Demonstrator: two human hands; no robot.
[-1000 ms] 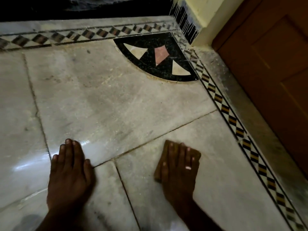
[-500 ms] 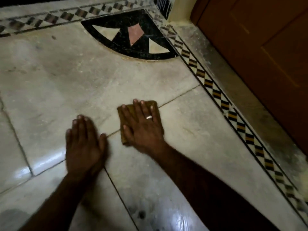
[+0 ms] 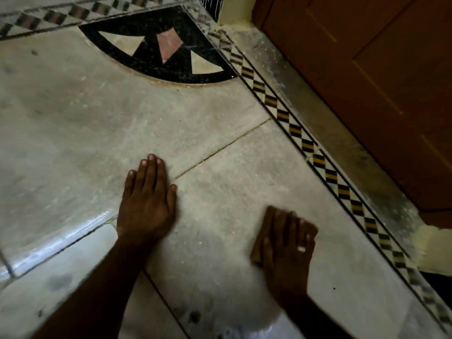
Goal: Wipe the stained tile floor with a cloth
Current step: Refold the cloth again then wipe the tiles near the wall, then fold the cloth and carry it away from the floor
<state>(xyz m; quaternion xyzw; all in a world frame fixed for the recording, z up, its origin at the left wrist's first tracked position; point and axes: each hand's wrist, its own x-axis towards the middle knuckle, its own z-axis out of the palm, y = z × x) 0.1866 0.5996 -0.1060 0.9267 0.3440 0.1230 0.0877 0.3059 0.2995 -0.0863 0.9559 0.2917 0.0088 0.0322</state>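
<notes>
Right hand (image 3: 287,243): flat, fingers together, pressing brown cloth (image 3: 260,237) onto tile floor (image 3: 220,192) at 5 o'clock. Left hand (image 3: 146,199): flat, palm down, empty, bracing on floor at 7 o'clock, fingers pointing to 12.

We see a small brown cloth (image 3: 259,243) lying flat on the pale, smudged tile floor (image 3: 220,192), near its patterned right border, mostly covered.
</notes>
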